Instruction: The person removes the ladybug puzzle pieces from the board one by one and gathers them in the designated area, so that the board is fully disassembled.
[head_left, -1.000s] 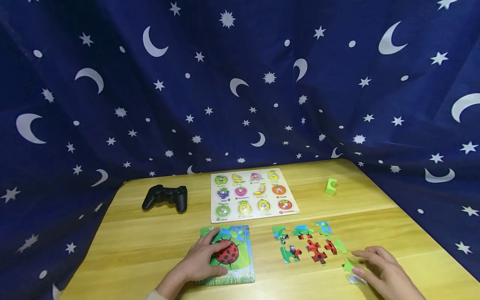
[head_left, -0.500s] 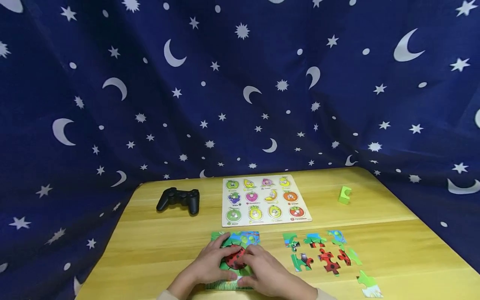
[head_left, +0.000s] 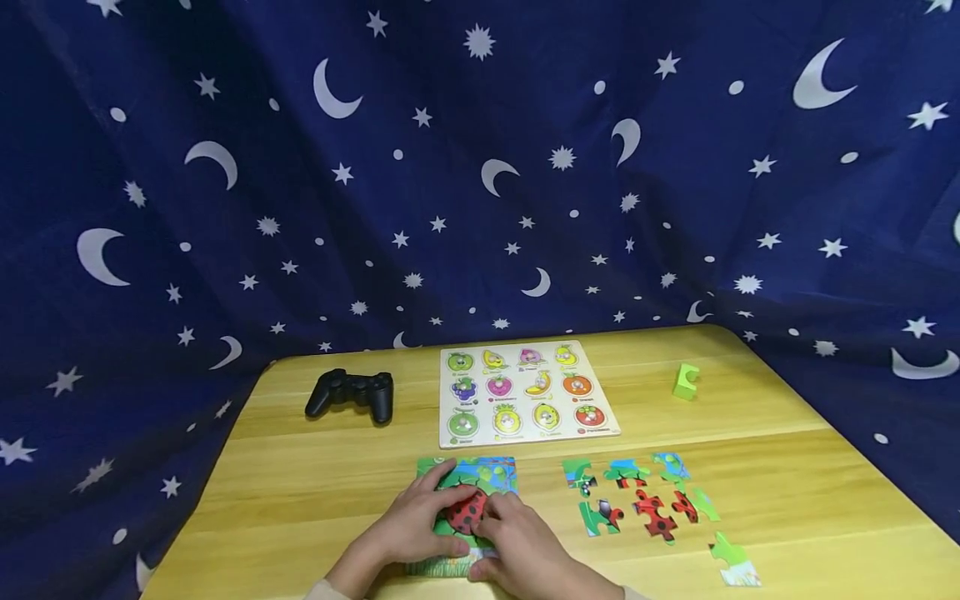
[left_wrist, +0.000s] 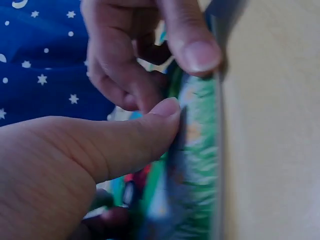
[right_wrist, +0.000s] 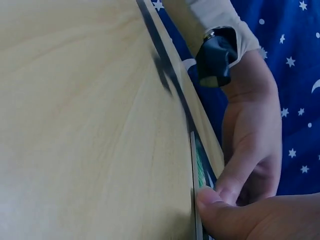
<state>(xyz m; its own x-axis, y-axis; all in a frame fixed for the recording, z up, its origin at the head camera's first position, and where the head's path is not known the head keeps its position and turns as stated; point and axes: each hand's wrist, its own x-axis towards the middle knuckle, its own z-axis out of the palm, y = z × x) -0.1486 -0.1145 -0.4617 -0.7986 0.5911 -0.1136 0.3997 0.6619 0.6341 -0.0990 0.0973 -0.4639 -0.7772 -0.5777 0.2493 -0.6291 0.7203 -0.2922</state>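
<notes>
A ladybug jigsaw board (head_left: 450, 568) lies near the table's front, partly covered by both hands. Across its left side rests my left hand (head_left: 412, 521), fingers spread over the picture and thumb near the lower part. Over the lower right portion, my right hand (head_left: 528, 542) touches the picture with bent fingers, its thumb near the front edge. The left wrist view shows the right thumb (left_wrist: 200, 55) at the edge of the board; whether a piece is pinched is hidden. Right of the board lie several loose jigsaw pieces, including a red spotted one (head_left: 657, 517) and a grass-bottomed one (head_left: 741, 575).
A fruit peg puzzle (head_left: 529, 393) lies behind the jigsaw board. At the back left is a black game controller (head_left: 351, 395), and a small green block (head_left: 686, 381) stands at the back right. A starry blue curtain (head_left: 450, 275) hangs behind the wooden table (head_left: 300, 500).
My right hand has left the loose pieces at right and come over the ladybug board beside the left hand. The left hand stays on the board; the head view has shifted slightly.
</notes>
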